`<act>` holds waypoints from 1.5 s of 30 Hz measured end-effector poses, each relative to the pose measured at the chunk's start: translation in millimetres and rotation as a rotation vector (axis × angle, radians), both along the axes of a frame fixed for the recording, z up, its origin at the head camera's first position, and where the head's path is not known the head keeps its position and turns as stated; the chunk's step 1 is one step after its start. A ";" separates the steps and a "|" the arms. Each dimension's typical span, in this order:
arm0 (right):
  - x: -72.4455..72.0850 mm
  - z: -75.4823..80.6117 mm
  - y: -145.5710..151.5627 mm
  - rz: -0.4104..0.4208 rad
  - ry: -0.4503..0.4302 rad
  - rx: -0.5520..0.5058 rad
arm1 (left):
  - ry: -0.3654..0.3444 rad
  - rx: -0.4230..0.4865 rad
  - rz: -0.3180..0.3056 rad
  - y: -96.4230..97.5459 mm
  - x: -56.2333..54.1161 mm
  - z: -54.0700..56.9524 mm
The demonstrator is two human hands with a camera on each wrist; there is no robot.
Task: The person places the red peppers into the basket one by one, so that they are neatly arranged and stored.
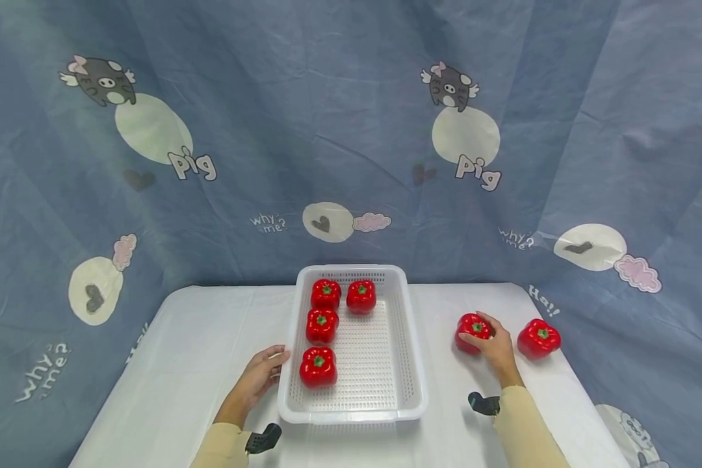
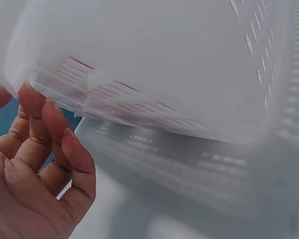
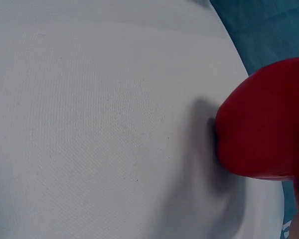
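Note:
A white plastic basket (image 1: 416, 377) with slotted walls stands mid-table in the head view. My left hand (image 1: 256, 378) pinches its left rim, thumb above and curled fingertips (image 2: 52, 112) under the edge. In the basket sit several red bell peppers: three line the left side, and another pepper (image 1: 361, 297) is by the far wall. To the right of the basket, my right hand (image 1: 499, 354) grips a red bell pepper (image 1: 468, 325) between thumb and fingers. That held pepper (image 3: 264, 124) casts a shadow on the table in the right wrist view.
One more red bell pepper (image 1: 539, 339) rests near the right edge of the white table (image 1: 210, 338). Behind the table hangs a blue cloth (image 1: 351, 130) printed with pigs and lettering, close to the basket's far end.

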State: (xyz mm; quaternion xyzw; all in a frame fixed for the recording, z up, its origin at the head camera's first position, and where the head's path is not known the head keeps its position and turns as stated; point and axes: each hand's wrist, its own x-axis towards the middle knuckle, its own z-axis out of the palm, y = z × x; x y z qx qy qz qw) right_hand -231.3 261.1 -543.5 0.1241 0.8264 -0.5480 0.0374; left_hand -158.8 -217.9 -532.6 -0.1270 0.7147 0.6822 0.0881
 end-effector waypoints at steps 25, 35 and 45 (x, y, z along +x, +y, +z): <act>4.8 5.4 2.2 0.173 -0.031 -0.008 | -0.012 -0.001 -0.008 -0.1 -1.1 0.3; 4.1 8.7 -6.7 0.172 -0.018 -0.016 | -0.019 -0.013 -0.004 -0.4 0.1 -1.5; 0.2 22.8 -10.3 0.167 -0.014 0.002 | -0.014 0.007 -0.003 -0.6 -2.5 -2.8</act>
